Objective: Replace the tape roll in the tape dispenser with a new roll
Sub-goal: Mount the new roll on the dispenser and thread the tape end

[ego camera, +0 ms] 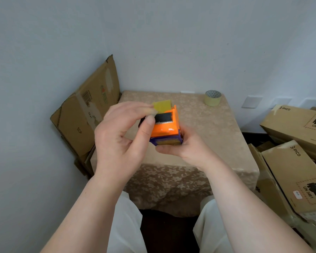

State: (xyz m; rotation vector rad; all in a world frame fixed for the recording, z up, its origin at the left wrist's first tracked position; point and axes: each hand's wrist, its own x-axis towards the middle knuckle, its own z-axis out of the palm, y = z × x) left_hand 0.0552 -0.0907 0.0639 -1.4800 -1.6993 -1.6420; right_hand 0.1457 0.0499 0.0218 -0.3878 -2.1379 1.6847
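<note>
Table point(217, 125) — hands hold dispenser point(165, 129) (roll inside hidden).

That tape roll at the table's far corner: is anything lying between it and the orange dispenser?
No. In the head view, only bare tablecloth separates the tape roll from the dispenser.

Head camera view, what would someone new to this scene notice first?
First, the bright orange tape dispenser, held above the middle of the patterned table: the right hand cups it from below while the left hand pinches a yellow tape end at its top. Next, a pale tape roll standing alone at the table's far right corner.
</note>
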